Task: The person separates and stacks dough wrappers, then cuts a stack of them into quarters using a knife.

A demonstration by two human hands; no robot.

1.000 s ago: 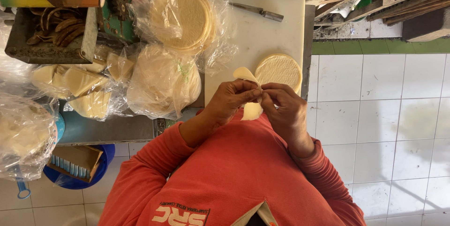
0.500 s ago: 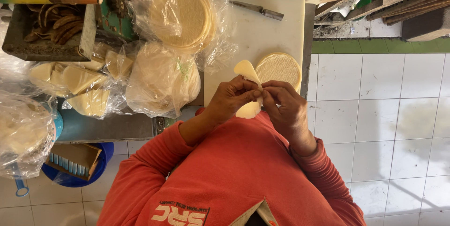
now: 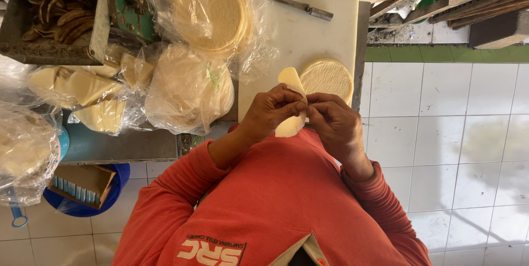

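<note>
Pinching a folded pale wrapper (image 3: pixel 290 103) between the fingertips of both hands, I hold it upright just above the near edge of the white cutting board (image 3: pixel 300 34). My left hand (image 3: pixel 271 113) curls around the wrapper's left side, fingers pressed together over the fold, and my right hand (image 3: pixel 335 125) meets it from the right, thumb and forefinger closed on the same edge, so the two hands touch at the middle. On the board just beyond my right hand lies a round stack of flat wrappers (image 3: pixel 327 78), and at the board's far edge rests a knife (image 3: pixel 304 8), well apart from my hands. Left of the board, clear plastic bags crowd the tabletop: one bag of round wrappers (image 3: pixel 212 15) far off, a crumpled bag (image 3: pixel 187 89) near it, and a bag of folded pieces (image 3: pixel 91 92) farther left. A dark tray (image 3: pixel 49 26) sits in the far left corner; I cannot tell what the brown things in it are. Below the table's near left edge stands a blue bucket (image 3: pixel 82 189) holding a cardboard box. White floor tiles (image 3: pixel 441 133) spread out to the right, ending at a green strip (image 3: pixel 446 54) against rough timber. My orange sleeves fill the near part of the view.
</note>
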